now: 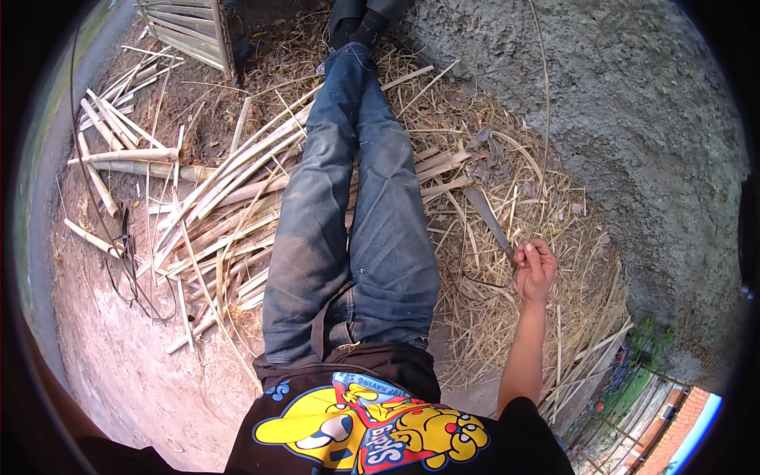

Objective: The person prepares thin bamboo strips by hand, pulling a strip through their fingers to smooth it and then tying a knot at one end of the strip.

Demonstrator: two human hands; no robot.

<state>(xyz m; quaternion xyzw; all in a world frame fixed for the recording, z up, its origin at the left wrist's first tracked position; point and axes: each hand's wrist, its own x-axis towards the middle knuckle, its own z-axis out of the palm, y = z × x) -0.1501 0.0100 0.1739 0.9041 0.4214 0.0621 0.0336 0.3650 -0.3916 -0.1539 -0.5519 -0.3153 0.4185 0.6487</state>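
Work looked partly done, as a judgement; a heap of split bamboo strips (229, 229) was already made, lying on the ground (119, 317) left of and partly behind the legs (317, 206); loose shavings (483, 309) covered the right side, up to the foot of the rough grey wall (641, 158); thicker round lengths (146, 168) near the ground's left edge seemed left to split; a slatted panel (186, 32) stood at its far left corner, its part in the work unclear; no bamboo piece was in the lap.

The right hand (534, 269) hung over the shavings beside the right thigh, forearm reaching forward, fingers curled, thumb near the fingertips; the long blade (489, 220) pointed away and leftward, its near end meeting those fingers; could not tell whether the right grip closed on it; the left forearm (63, 400) showed dimly at lower left; the left hand was out of view, grip unknown.
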